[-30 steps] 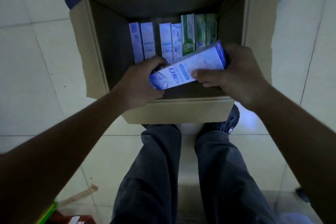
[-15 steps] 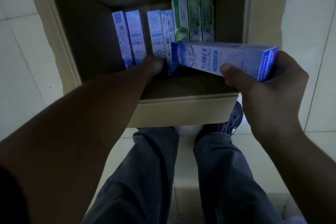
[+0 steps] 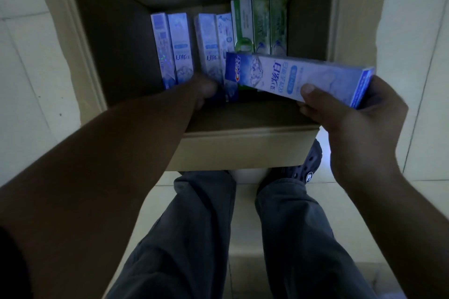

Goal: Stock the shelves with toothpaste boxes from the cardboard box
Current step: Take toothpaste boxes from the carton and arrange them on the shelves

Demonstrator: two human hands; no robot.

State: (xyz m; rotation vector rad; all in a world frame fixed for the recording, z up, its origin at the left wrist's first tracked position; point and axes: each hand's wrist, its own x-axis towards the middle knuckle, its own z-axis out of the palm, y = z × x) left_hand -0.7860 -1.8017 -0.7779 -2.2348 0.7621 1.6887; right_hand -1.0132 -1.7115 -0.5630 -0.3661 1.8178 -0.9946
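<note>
Right hand (image 3: pixel 352 116) grips toothpaste box (image 3: pixel 291 75); tiled floor (image 3: pixel 24 56).

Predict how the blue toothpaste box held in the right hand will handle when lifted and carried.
The blue toothpaste box probably stays stiff: it juts sideways from the right hand, gripped at one end, without sagging. It seems light, since a thumb-and-finger grip holds it. Its flat sides should not roll.

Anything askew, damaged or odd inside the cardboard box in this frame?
Nothing looks damaged or spilled. The blue boxes and green boxes lie in a neat row in the cardboard box. The right hand holds one blue toothpaste box crosswise above them; the left hand reaches the row.
</note>
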